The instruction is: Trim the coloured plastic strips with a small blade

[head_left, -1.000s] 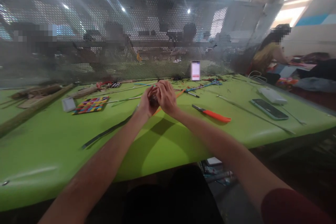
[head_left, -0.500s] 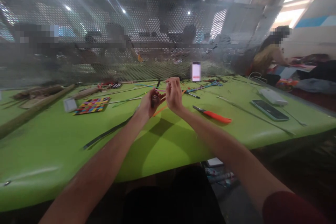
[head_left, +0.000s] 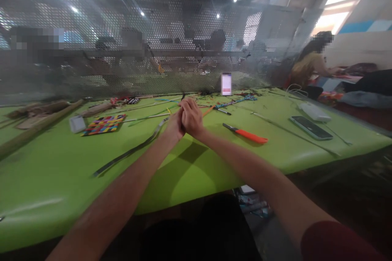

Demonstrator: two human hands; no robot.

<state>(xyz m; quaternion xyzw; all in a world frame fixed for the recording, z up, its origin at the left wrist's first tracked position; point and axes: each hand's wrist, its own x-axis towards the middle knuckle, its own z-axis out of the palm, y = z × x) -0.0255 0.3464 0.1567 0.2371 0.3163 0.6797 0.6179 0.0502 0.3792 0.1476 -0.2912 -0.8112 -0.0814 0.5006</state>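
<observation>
My left hand [head_left: 175,125] and my right hand [head_left: 192,117] are pressed together above the table, the right one folded over the left. The fingers of both are closed, and whatever lies between them is hidden. A long dark strip [head_left: 131,151] runs from beside my left hand down across the green table. An orange strip [head_left: 209,110] shows just right of my hands. A craft knife with an orange handle [head_left: 249,135] lies to the right of my right hand, and a pen [head_left: 223,111] lies behind it.
On the left are a colourful woven mat [head_left: 104,124], a small white box [head_left: 77,124] and a long bamboo pole [head_left: 39,126]. A phone [head_left: 310,127] and a white device [head_left: 315,112] lie on the right. Another phone [head_left: 226,84] stands upright before the perforated metal screen [head_left: 171,61].
My right hand has come left and down, closing over my left hand. The dark thing that showed in my left hand is now covered. The view has shifted slightly.
</observation>
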